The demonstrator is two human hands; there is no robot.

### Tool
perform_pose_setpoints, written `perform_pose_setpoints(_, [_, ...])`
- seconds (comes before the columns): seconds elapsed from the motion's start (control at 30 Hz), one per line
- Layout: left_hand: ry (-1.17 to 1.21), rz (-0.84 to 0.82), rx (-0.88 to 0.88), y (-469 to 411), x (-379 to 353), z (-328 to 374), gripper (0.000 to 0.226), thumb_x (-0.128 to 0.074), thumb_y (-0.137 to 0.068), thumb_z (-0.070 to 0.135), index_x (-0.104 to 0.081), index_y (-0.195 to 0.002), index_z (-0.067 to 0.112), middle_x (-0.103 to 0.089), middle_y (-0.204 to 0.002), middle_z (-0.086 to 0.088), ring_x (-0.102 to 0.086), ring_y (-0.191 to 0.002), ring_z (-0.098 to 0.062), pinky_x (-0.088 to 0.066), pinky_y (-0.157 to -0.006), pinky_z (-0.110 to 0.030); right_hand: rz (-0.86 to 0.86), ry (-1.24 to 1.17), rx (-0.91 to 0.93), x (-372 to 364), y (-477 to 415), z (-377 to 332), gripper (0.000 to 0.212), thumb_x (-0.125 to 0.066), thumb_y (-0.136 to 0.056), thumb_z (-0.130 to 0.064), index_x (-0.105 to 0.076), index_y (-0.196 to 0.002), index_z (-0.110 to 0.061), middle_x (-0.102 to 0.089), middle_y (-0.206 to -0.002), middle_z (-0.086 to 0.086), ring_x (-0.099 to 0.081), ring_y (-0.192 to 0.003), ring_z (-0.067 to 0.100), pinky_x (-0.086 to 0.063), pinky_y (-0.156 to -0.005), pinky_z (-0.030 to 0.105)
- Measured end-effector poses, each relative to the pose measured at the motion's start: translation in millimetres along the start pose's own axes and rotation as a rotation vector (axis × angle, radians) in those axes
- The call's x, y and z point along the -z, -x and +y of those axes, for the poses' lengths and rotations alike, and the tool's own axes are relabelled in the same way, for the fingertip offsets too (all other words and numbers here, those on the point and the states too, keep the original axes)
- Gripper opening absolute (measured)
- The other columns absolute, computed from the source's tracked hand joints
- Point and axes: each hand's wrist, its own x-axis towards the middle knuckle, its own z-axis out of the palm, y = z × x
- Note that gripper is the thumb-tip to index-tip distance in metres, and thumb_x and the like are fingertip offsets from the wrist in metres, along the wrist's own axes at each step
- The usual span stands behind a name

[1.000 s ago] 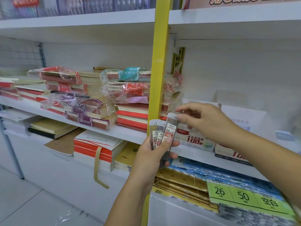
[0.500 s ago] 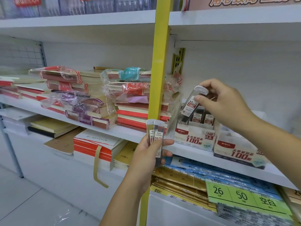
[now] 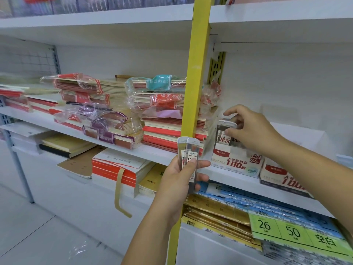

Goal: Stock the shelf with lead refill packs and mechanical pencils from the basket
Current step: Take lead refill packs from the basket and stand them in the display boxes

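Here, listed left to right.

- Wrapped notebook stacks (image 3: 114, 111): on white shelf (image 3: 156, 151), left of yellow shelf post (image 3: 198, 73).
- Left hand (image 3: 177, 180): fingers and thumb curled round two lead refill packs (image 3: 189, 155), held upright side by side, white caps up, in front of the post.
- Right hand (image 3: 254, 131): thumb and fingers pinching the capped top of a third refill pack (image 3: 225, 138), standing among others inside open display box (image 3: 236, 159) marked HB 0.5.
- That box: on the same shelf, just right of the post.
- Second display box (image 3: 280, 176): beside it, further right.
- Green price label (image 3: 294, 232): printed 26 and 50, on goods below.
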Motion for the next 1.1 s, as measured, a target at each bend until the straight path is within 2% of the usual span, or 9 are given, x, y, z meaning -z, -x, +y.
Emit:
perform_pose_setpoints(0.1, [0.002,0.0,-0.006,0,0,0,0.021,-0.048,-0.105,0.03,-0.056,-0.124,0.037,-0.078,-0.106,0.004,-0.071,-0.075,-0.009,-0.054,-0.06,-0.022,0.079,-0.076,-0.042,8,-6,-1,0.032,-0.074,-0.084,-0.018,-0.056,-0.101,-0.038,-0.061,-0.089,-0.019,-0.057,-0.079,-0.005,-0.038,-0.06,0.011])
perform_pose_setpoints(0.2, [0.001,0.0,0.0,1,-1,0,0.022,-0.048,-0.105,0.031,-0.055,-0.124,0.037,-0.078,-0.106,0.005,-0.072,-0.077,-0.01,-0.054,-0.061,-0.022,0.045,0.008,-0.029,7,-9,-1,0.024,-0.073,-0.084,-0.021,-0.06,-0.098,-0.036,-0.063,-0.095,-0.014,-0.058,-0.084,0.001,-0.042,-0.066,0.018])
perform_pose_setpoints(0.33, [0.005,0.0,0.004,1,-2,0,0.021,-0.049,-0.104,0.031,-0.055,-0.122,0.039,-0.078,-0.105,0.007,-0.075,-0.082,-0.012,-0.056,-0.062,-0.022,0.119,0.345,0.082,-2,-10,2,0.027,-0.06,-0.093,-0.035,-0.066,-0.117,-0.025,-0.046,-0.098,-0.005,-0.045,-0.094,0.013,-0.041,-0.075,0.031])
perform_pose_setpoints(0.57, [0.029,-0.016,0.008,3,-2,1,0.02,-0.055,-0.101,0.028,-0.062,-0.12,0.031,-0.078,-0.106,0.001,-0.076,-0.092,-0.019,-0.059,-0.066,-0.024,0.128,0.523,0.132,1,-2,1,0.038,-0.058,-0.094,-0.031,-0.057,-0.132,-0.025,-0.04,-0.1,-0.002,-0.038,-0.095,0.014,-0.034,-0.072,0.03])
perform_pose_setpoints(0.67, [0.024,-0.049,-0.004,3,-2,2,0.021,-0.057,-0.1,0.029,-0.062,-0.12,0.028,-0.078,-0.107,0.0,-0.076,-0.095,-0.019,-0.06,-0.068,-0.025,0.134,0.301,0.162,5,12,-12,0.03,-0.055,-0.096,-0.033,-0.061,-0.125,-0.029,-0.051,-0.101,-0.008,-0.048,-0.091,0.006,-0.039,-0.073,0.024])
perform_pose_setpoints(0.77, [0.024,-0.097,-0.013,4,-4,3,0.022,-0.058,-0.1,0.03,-0.063,-0.121,0.029,-0.077,-0.109,0.0,-0.075,-0.097,-0.019,-0.061,-0.07,-0.024,-0.107,-0.091,0.109,6,32,-31,0.018,-0.057,-0.091,-0.041,-0.064,-0.108,-0.041,-0.066,-0.093,-0.02,-0.059,-0.084,-0.006,-0.047,-0.07,0.013])
perform_pose_setpoints(0.87, [0.02,-0.128,-0.018,4,-8,2,0.023,-0.059,-0.099,0.032,-0.063,-0.121,0.03,-0.077,-0.111,-0.001,-0.075,-0.098,-0.021,-0.06,-0.069,-0.024,-0.302,-0.297,0.032,0,48,-41,0.02,-0.065,-0.088,-0.037,-0.061,-0.107,-0.041,-0.072,-0.087,-0.016,-0.067,-0.077,-0.001,-0.053,-0.065,0.015])
perform_pose_setpoints(1.0, [-0.001,-0.153,-0.018,6,-11,0,0.033,-0.059,-0.093,0.042,-0.059,-0.124,0.032,-0.076,-0.112,0.003,-0.075,-0.099,-0.018,-0.059,-0.072,-0.023,-0.205,-0.394,-0.009,-1,53,-38,0.014,-0.066,-0.09,-0.024,-0.065,-0.1,-0.033,-0.074,-0.083,-0.008,-0.069,-0.07,0.005,-0.055,-0.06,0.022])
perform_pose_setpoints(1.1, [0.023,-0.118,0.009,4,-10,-2,0.023,-0.045,-0.105,0.033,-0.053,-0.126,0.032,-0.077,-0.11,0.005,-0.075,-0.097,-0.017,-0.059,-0.069,-0.023,0.054,-0.457,-0.007,15,41,-31,0.014,-0.064,-0.092,-0.022,-0.061,-0.095,-0.035,-0.073,-0.081,-0.006,-0.065,-0.062,0.0,-0.049,-0.053,0.013])
